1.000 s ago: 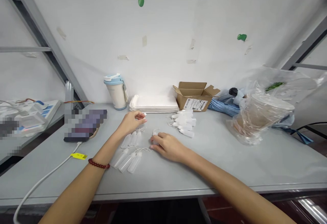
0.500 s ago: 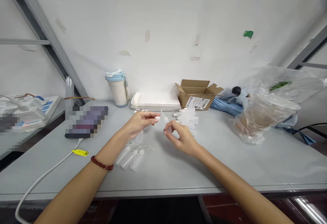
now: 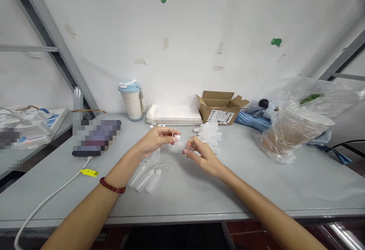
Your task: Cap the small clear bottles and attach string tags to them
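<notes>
My left hand (image 3: 161,140) pinches a small white cap (image 3: 177,138) with a thin curved white strip rising from it. My right hand (image 3: 201,152) grips a small translucent squeeze bottle (image 3: 181,144), mostly hidden by the fingers. Its tip points left and meets the cap, or nearly so; I cannot tell whether they touch. Below my left hand lie several similar bottles (image 3: 153,181) with thin curved white strips at their tops. Beyond my right hand is a pile of translucent bottles (image 3: 209,130).
Against the wall stand a cream tumbler (image 3: 131,102) with a blue lid, a stack of white envelopes (image 3: 175,115) and an open cardboard box (image 3: 218,109). A phone (image 3: 98,138) on a white cable lies left. At right sits a plastic-wrapped container (image 3: 302,132) beside blue cloth (image 3: 253,120).
The cap and the bottle tip, apart before, have come together between my hands. The bottle has tipped leftward toward the cap. The camera view has shifted slightly.
</notes>
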`<state>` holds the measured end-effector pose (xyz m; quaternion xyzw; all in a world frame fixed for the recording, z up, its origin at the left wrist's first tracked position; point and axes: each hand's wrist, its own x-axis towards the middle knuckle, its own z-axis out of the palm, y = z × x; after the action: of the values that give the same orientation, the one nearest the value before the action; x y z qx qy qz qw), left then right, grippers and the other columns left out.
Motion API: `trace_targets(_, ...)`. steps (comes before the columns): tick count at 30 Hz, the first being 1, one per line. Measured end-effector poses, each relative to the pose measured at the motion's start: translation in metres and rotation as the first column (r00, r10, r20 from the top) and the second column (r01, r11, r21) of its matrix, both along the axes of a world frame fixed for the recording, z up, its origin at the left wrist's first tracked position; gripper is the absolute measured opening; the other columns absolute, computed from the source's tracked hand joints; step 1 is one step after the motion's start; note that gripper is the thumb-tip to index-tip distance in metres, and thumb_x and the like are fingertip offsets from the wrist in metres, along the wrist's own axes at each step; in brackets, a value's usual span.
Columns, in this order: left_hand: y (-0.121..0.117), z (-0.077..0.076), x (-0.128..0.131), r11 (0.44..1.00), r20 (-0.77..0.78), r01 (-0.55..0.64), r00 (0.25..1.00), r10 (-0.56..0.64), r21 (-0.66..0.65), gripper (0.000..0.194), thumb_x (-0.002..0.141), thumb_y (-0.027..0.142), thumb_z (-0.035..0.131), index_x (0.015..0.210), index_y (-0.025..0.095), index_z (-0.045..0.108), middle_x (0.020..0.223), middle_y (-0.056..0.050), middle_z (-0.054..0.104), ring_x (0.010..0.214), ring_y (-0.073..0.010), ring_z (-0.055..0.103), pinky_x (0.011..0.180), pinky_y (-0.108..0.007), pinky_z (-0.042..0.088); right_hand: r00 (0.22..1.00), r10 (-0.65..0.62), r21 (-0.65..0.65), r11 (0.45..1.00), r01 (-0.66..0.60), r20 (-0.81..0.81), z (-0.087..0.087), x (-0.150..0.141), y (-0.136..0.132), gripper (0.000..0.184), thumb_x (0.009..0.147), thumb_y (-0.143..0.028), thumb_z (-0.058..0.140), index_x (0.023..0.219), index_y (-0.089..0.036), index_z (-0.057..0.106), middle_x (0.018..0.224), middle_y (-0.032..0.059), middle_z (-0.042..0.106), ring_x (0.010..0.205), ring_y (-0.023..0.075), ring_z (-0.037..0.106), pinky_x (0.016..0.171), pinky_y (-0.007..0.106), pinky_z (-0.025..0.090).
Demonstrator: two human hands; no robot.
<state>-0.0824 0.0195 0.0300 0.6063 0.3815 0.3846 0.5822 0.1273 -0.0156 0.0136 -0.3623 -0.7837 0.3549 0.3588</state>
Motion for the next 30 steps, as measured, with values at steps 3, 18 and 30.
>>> trace_targets(3, -0.001, 0.001, 0.000, 1.000, 0.001, 0.017, 1.000, -0.017, -0.009, 0.025, 0.066, 0.030, 0.077, 0.088, 0.020, 0.072, 0.083, -0.001, 0.064, 0.072, -0.0110, 0.052, 0.076, -0.029, 0.041, 0.999, 0.007, -0.031, 0.999, -0.008, -0.032, 0.000, 0.001, 0.000, 0.008, 0.087, -0.026, 0.050, 0.084, -0.020, 0.046, 0.073, -0.0006, 0.058, 0.067, 0.0127, 0.051, 0.058, 0.024, 0.034)
trace_targets(18, -0.008, 0.006, 0.007, 0.999, -0.057, 0.021, 0.998, -0.018, 0.050, 0.024, 0.068, 0.033, 0.075, 0.088, 0.019, 0.072, 0.071, 0.001, 0.060, 0.070, -0.0115, 0.052, 0.075, -0.028, 0.043, 0.982, 0.062, -0.152, 0.984, -0.089, -0.177, 0.001, 0.004, 0.005, 0.015, 0.090, -0.034, 0.046, 0.086, -0.023, 0.037, 0.061, -0.0069, 0.041, 0.054, 0.0098, 0.039, 0.053, 0.023, 0.032)
trace_targets(30, -0.011, 0.009, 0.010, 0.971, -0.215, 0.064, 0.976, -0.013, 0.232, 0.025, 0.070, 0.037, 0.072, 0.087, 0.019, 0.072, 0.089, -0.006, 0.067, 0.086, -0.0202, 0.059, 0.079, -0.033, 0.047, 0.873, -0.014, -0.617, 0.714, -0.333, -0.487, 0.004, 0.003, 0.006, 0.033, 0.081, -0.044, 0.057, 0.082, -0.025, 0.030, 0.050, -0.0125, 0.027, 0.040, 0.0048, 0.018, 0.041, 0.017, 0.022)
